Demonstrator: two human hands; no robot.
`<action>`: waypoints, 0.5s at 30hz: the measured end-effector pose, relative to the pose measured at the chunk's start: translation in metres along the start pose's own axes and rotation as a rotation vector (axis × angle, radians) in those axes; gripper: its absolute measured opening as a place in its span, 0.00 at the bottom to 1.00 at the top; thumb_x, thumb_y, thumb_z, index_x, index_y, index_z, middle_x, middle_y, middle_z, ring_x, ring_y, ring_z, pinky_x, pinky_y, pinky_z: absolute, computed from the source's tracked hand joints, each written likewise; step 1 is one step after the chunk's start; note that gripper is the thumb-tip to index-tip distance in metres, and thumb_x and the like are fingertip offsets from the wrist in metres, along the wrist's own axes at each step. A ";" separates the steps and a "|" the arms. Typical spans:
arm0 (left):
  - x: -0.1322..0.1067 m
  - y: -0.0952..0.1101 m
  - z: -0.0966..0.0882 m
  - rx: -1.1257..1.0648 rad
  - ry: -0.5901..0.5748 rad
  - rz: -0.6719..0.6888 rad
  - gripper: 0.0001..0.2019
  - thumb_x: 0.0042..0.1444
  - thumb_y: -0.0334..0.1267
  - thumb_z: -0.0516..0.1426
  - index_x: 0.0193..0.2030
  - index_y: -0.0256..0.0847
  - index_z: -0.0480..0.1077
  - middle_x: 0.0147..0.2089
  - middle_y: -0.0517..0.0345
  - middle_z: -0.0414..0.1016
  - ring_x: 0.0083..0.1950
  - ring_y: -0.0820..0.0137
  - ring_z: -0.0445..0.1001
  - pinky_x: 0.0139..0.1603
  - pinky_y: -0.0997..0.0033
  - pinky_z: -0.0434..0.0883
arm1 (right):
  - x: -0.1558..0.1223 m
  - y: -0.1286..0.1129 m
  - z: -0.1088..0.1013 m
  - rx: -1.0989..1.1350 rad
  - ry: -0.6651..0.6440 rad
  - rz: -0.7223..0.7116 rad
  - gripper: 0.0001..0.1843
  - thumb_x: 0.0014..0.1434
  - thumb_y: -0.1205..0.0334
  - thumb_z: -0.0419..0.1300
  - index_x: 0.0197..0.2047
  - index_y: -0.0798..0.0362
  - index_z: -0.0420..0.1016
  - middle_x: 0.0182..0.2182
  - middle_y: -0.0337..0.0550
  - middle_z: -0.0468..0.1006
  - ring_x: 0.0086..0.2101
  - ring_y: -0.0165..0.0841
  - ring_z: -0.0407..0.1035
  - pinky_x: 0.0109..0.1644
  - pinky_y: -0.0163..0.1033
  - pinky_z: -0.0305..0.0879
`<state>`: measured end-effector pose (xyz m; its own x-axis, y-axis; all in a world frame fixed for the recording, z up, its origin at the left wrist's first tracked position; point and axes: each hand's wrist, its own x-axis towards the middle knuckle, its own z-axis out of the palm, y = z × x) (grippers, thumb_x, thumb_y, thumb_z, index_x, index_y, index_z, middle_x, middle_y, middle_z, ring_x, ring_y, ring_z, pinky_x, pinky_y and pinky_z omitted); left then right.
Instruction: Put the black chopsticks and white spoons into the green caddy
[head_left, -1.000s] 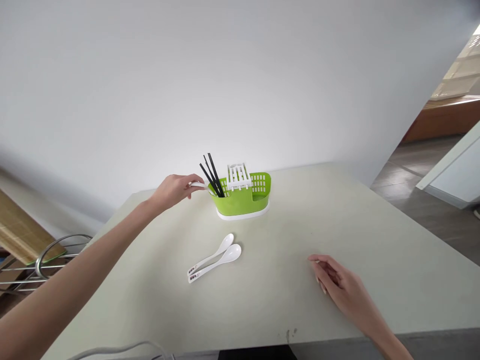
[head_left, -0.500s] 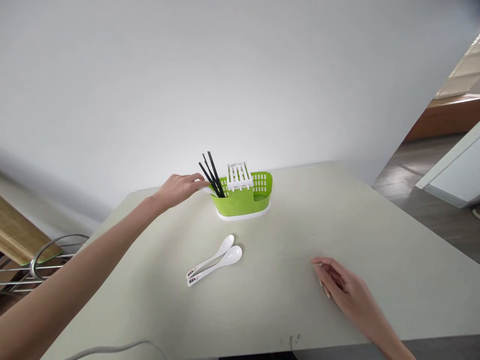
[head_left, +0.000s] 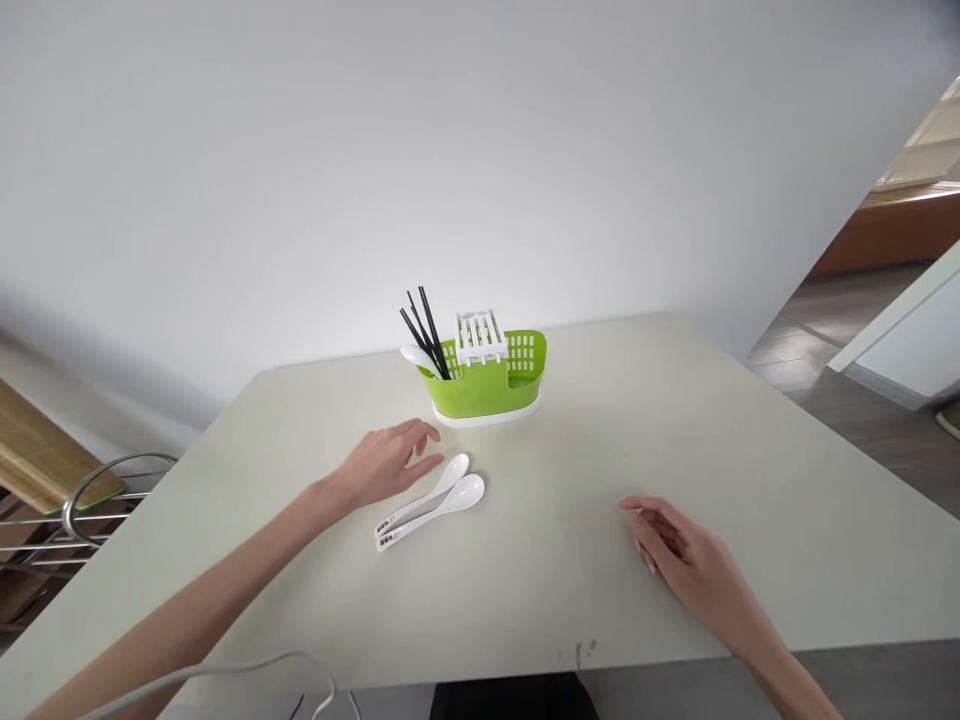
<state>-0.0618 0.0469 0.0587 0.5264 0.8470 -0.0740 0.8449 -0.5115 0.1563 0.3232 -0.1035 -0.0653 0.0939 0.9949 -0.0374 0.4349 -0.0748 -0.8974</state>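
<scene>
A green cutlery caddy point(head_left: 491, 384) stands near the far edge of the pale table point(head_left: 750, 480). Black chopsticks point(head_left: 421, 330) and one white spoon point(head_left: 417, 358) lean in its left compartment. Two more white spoons point(head_left: 431, 508) lie side by side on the table in front of it. My left hand point(head_left: 386, 462) hovers just left of those spoons, fingers spread and holding nothing. My right hand point(head_left: 686, 562) rests on the table at the right, fingers loosely curled, with nothing in it.
A white slotted rack point(head_left: 480, 335) sits on top of the caddy. A metal wire rack point(head_left: 79, 505) and a wooden board point(head_left: 37, 455) stand off the table's left side. A grey cable point(head_left: 247, 672) curls at the near edge. A white wall rises behind.
My left hand let go of the white spoon in the caddy's left compartment and drew back toward me, down to the two spoons on the table. My right hand stayed put.
</scene>
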 end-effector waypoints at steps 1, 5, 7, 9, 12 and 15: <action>0.002 0.006 0.007 -0.015 -0.033 -0.027 0.24 0.69 0.61 0.48 0.55 0.45 0.72 0.45 0.56 0.79 0.33 0.67 0.76 0.36 0.66 0.67 | -0.001 -0.002 0.000 -0.003 0.007 0.001 0.26 0.71 0.37 0.52 0.54 0.49 0.76 0.25 0.38 0.71 0.24 0.32 0.64 0.28 0.36 0.62; 0.012 0.022 0.024 -0.031 -0.122 -0.100 0.26 0.67 0.61 0.50 0.59 0.46 0.72 0.42 0.55 0.80 0.37 0.61 0.78 0.36 0.64 0.66 | -0.001 -0.004 0.000 -0.013 0.027 -0.005 0.26 0.71 0.38 0.53 0.55 0.49 0.76 0.25 0.38 0.72 0.25 0.32 0.64 0.28 0.36 0.62; 0.017 0.026 0.029 -0.010 -0.165 -0.107 0.23 0.66 0.57 0.52 0.58 0.46 0.73 0.40 0.54 0.81 0.38 0.58 0.79 0.36 0.63 0.66 | -0.001 -0.004 0.001 -0.018 0.027 -0.008 0.26 0.71 0.38 0.52 0.55 0.49 0.76 0.25 0.37 0.71 0.25 0.32 0.64 0.28 0.36 0.61; 0.020 0.026 0.031 0.032 -0.174 -0.105 0.20 0.65 0.54 0.53 0.54 0.46 0.74 0.40 0.52 0.82 0.39 0.57 0.79 0.36 0.63 0.66 | -0.001 -0.002 0.002 -0.013 0.023 -0.005 0.26 0.71 0.38 0.52 0.54 0.49 0.77 0.25 0.37 0.70 0.25 0.32 0.63 0.28 0.36 0.61; 0.022 0.021 0.033 0.101 -0.167 -0.097 0.17 0.66 0.53 0.52 0.47 0.44 0.75 0.40 0.50 0.82 0.38 0.57 0.80 0.36 0.62 0.67 | -0.001 -0.001 0.003 0.002 0.021 0.009 0.26 0.71 0.37 0.52 0.52 0.48 0.77 0.25 0.37 0.70 0.25 0.32 0.63 0.29 0.36 0.61; 0.019 0.008 0.029 0.119 -0.180 -0.105 0.15 0.66 0.52 0.54 0.42 0.44 0.74 0.41 0.50 0.82 0.38 0.57 0.80 0.36 0.62 0.67 | 0.000 0.001 0.003 0.010 0.003 0.021 0.27 0.71 0.36 0.51 0.53 0.48 0.76 0.26 0.37 0.69 0.25 0.33 0.62 0.29 0.37 0.60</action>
<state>-0.0423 0.0552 0.0298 0.4346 0.8623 -0.2598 0.8954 -0.4446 0.0221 0.3210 -0.1033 -0.0674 0.1059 0.9929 -0.0548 0.4242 -0.0950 -0.9006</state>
